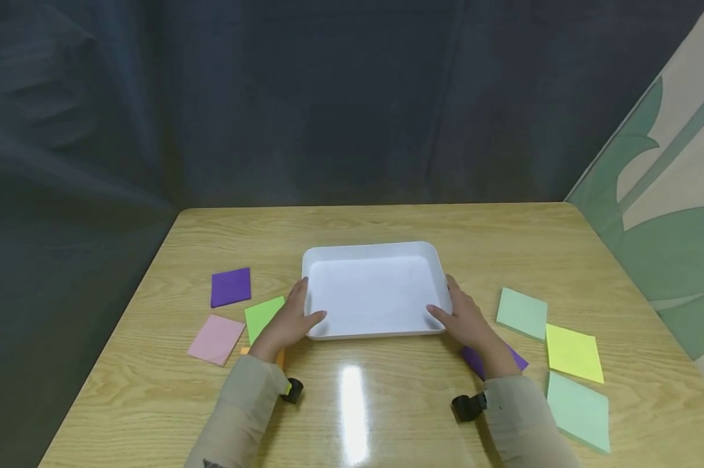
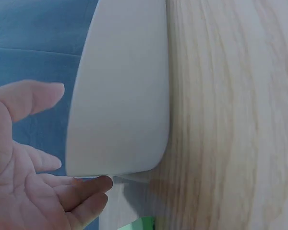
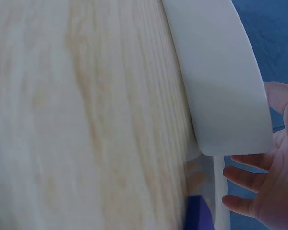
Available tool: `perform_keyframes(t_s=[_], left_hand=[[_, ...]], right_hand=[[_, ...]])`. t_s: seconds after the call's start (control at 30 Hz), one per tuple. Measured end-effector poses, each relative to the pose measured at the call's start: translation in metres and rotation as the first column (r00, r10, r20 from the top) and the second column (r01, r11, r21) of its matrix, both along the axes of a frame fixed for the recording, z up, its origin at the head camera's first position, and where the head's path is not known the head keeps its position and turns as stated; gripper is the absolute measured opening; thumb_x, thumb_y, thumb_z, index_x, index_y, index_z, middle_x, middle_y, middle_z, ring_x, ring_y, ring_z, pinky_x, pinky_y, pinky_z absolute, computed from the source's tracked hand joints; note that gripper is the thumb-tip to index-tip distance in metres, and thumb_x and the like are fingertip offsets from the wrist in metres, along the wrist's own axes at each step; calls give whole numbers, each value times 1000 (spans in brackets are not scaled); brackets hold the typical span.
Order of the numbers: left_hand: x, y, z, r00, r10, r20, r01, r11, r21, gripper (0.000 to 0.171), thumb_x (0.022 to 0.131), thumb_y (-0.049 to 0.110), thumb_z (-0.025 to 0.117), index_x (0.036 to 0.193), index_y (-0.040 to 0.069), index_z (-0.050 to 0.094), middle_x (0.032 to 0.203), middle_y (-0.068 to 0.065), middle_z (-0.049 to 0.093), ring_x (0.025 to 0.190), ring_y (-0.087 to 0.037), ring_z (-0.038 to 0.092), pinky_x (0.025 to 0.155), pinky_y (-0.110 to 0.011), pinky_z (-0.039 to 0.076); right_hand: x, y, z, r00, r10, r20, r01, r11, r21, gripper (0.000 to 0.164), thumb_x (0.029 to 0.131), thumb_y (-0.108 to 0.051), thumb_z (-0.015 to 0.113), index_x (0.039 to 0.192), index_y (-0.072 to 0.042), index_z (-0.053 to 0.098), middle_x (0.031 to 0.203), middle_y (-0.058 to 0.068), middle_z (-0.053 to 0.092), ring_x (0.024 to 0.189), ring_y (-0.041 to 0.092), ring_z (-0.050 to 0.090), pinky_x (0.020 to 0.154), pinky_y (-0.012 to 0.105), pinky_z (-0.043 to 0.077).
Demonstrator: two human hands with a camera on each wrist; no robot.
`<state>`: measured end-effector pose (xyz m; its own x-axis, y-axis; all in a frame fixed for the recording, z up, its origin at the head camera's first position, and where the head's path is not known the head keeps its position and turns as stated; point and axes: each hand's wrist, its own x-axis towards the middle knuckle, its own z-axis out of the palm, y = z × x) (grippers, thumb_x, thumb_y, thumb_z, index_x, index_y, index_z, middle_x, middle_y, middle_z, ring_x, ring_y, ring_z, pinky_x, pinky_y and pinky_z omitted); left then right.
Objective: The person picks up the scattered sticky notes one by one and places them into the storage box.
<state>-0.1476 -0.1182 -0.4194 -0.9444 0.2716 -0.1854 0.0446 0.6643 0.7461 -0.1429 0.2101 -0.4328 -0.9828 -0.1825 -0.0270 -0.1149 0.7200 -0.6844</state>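
A white shallow rectangular tray (image 1: 375, 292) lies on the wooden table, its long side toward me. At its left short side is my left hand (image 1: 290, 318), thumb reaching over the near left corner. In the left wrist view, the left fingertips (image 2: 103, 184) meet the tray's end wall and the thumb is spread away from it. My right hand (image 1: 465, 318) is at the opposite short side, its thumb over the rim. The right wrist view shows the right fingers (image 3: 245, 179) extended and spread beside the tray's end wall (image 3: 230, 105).
Left of the tray lie square purple (image 1: 231, 287), pink (image 1: 216, 339), green (image 1: 262, 318) and partly hidden orange (image 1: 280, 359) pieces. On the right are pale green (image 1: 521, 313), [yellow] yellow (image 1: 574, 352) squares and another purple square (image 1: 473, 361) under my right wrist.
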Motion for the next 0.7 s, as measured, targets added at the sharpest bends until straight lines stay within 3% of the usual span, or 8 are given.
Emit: perform_keyframes(t_s=[0.2,0.43,0.7], left_hand=[[-4,0,-4,999,50,-7,-50,999,-12,72,87,16,48,136,-2,-2,144,-24,8,128,-35,12,105,-49,14],[-5,-1,-8,998,56,34,-53,996,-72,62,86,-1,34,137,0,-1,145,-22,10,128,-33,12,105,-47,14],[-4,-5,-9,998,33,56,-28,995,-94,62,86,0,33,137,2,-4,145,-20,7,128,-32,11,106,-46,13]], right_hand=[[-4,-3,-3,1000,-16,11,15,999,29,75,87,-30,50,134,7,4,132,39,23,118,51,23,98,62,22],[-2,-4,-5,999,-47,4,47,997,59,67,87,-17,49,135,6,9,132,38,26,117,50,26,98,61,23],[2,-9,-6,995,-97,-6,98,992,85,56,85,1,35,135,4,11,128,38,33,112,49,34,96,58,29]])
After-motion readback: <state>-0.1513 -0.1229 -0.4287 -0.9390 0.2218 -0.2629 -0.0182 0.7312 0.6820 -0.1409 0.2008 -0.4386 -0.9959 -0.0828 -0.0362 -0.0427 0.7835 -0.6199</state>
